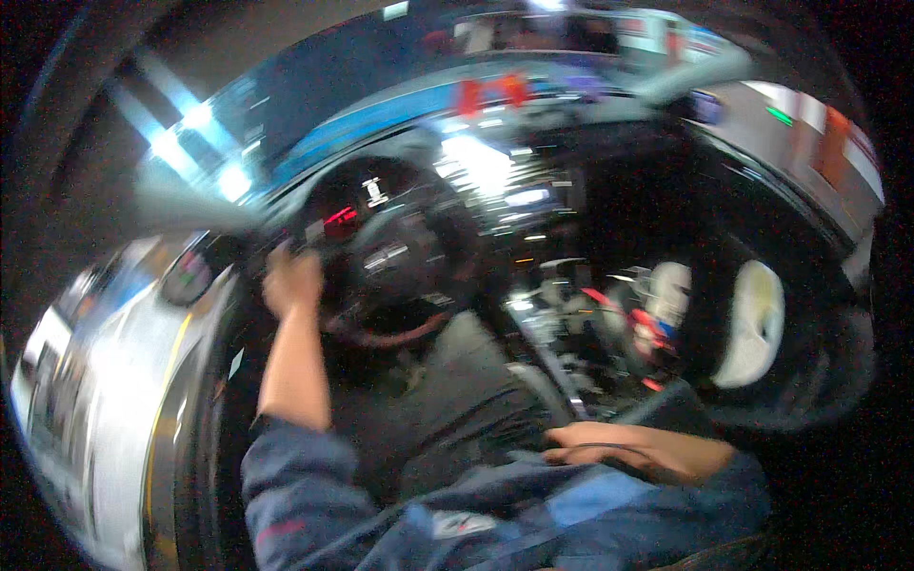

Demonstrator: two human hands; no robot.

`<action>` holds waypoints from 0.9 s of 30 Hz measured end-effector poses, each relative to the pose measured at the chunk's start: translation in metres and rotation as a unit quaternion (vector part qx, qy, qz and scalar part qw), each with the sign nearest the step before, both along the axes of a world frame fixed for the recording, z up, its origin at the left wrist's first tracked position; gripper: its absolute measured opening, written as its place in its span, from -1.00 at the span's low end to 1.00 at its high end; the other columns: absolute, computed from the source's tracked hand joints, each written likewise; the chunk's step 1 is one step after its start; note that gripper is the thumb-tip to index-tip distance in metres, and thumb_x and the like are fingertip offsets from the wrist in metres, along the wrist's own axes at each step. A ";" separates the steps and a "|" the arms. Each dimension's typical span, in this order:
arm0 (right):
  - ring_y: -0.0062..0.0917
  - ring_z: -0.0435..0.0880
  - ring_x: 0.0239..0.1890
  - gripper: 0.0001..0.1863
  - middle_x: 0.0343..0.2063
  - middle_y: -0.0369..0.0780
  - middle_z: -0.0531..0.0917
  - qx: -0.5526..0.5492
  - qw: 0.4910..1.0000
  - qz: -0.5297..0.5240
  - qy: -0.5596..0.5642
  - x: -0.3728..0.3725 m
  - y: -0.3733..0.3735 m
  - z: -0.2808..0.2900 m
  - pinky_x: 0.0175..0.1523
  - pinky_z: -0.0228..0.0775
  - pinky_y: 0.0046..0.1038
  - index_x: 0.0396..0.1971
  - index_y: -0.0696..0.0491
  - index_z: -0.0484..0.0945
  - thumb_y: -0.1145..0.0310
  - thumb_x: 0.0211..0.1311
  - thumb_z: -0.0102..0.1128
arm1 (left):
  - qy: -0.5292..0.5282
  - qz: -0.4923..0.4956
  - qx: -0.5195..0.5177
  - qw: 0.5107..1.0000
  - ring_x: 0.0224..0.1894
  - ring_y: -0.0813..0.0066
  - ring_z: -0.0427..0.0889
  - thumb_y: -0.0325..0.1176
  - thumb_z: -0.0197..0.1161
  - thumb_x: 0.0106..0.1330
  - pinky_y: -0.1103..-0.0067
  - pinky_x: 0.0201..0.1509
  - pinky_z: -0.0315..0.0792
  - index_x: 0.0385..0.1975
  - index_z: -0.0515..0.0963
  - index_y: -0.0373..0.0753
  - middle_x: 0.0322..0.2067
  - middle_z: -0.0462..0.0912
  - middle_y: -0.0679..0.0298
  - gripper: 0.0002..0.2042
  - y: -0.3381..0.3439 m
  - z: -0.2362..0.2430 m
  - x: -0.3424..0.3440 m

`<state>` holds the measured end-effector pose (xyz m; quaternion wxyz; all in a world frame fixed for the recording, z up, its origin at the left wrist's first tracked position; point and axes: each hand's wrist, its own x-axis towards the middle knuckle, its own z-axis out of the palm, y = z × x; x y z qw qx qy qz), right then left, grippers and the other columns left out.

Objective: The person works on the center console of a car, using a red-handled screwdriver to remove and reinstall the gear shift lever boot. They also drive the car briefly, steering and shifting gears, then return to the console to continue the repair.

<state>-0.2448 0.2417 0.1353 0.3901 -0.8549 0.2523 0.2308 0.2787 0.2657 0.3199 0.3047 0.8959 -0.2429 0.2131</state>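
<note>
I sit behind a dark steering wheel (395,335) in a car, and the picture is smeared by motion. My left hand (292,281) is closed round the left side of the wheel's rim, its arm reaching up from a dark blue sleeve. Close to my lap, beside the centre console, my right hand (586,440) has its fingers curled together. A thin dark cord (609,446) runs across it. Whatever those fingers hold, if anything, is hidden. Behind the wheel, the instrument display (340,218) glows red and white.
The centre console (547,328) lies right of the wheel. Several blurred items rest by the passenger side, among them a pale oval object (752,325) and a red and white thing (650,333). The driver's door (205,419) borders my left; a side mirror (188,276) shows outside.
</note>
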 end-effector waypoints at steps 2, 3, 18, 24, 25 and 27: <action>0.10 0.68 0.04 -0.37 -0.01 0.17 0.68 -0.013 1.000 -0.016 0.001 -0.008 0.005 0.018 0.11 0.52 -0.06 0.17 0.12 0.50 -0.17 0.47 0.09 | -0.020 -0.001 0.028 0.999 0.12 -0.13 0.70 0.13 0.14 0.38 0.10 0.21 0.55 0.23 0.52 -0.08 0.08 0.71 -0.04 -0.45 -0.007 0.021 -0.001; 0.10 0.67 0.08 -0.36 0.02 0.16 0.68 -0.002 0.999 -0.033 0.011 -0.012 0.004 0.025 0.16 0.51 -0.06 0.18 0.10 0.50 -0.18 0.47 0.11 | -0.024 -0.062 0.004 0.998 0.11 -0.10 0.71 0.11 0.14 0.39 0.13 0.17 0.58 0.25 0.51 -0.11 0.03 0.72 -0.05 -0.44 -0.007 0.028 -0.006; -0.06 0.64 0.21 -0.34 0.09 0.00 0.71 0.034 0.996 -0.063 0.050 -0.022 0.012 0.046 0.27 0.44 -0.14 0.25 -0.01 0.52 -0.25 0.46 0.09 | -0.097 -0.096 0.051 0.989 0.06 0.02 0.72 -0.12 0.29 0.41 0.17 0.09 0.63 0.12 0.52 -0.05 0.00 0.73 0.09 -0.65 -0.039 0.081 -0.016; -0.08 0.67 0.17 -0.34 0.05 0.00 0.73 0.046 0.998 -0.038 0.013 -0.038 0.012 0.036 0.25 0.45 -0.17 0.23 0.03 0.51 -0.25 0.48 0.07 | -0.121 -0.099 0.025 0.987 0.04 0.01 0.73 -0.14 0.29 0.40 0.16 0.09 0.63 0.12 0.53 -0.04 -0.04 0.74 0.11 -0.66 -0.021 0.078 -0.026; -0.08 0.67 0.17 -0.34 0.05 0.00 0.73 0.046 0.998 -0.033 0.008 -0.040 0.011 0.034 0.24 0.45 -0.17 0.22 0.04 0.51 -0.25 0.48 0.07 | -0.120 -0.100 0.021 0.987 0.04 0.01 0.72 -0.15 0.29 0.40 0.16 0.08 0.63 0.11 0.54 -0.04 -0.05 0.74 0.11 -0.67 -0.019 0.078 -0.028; -0.09 0.68 0.16 -0.34 0.05 -0.01 0.73 0.044 0.999 -0.025 0.001 -0.043 0.011 0.030 0.24 0.45 -0.17 0.22 0.05 0.51 -0.24 0.48 0.07 | -0.122 -0.102 0.015 0.987 0.05 0.03 0.71 -0.17 0.29 0.39 0.17 0.07 0.63 0.09 0.55 -0.06 -0.06 0.75 0.12 -0.68 -0.013 0.079 -0.033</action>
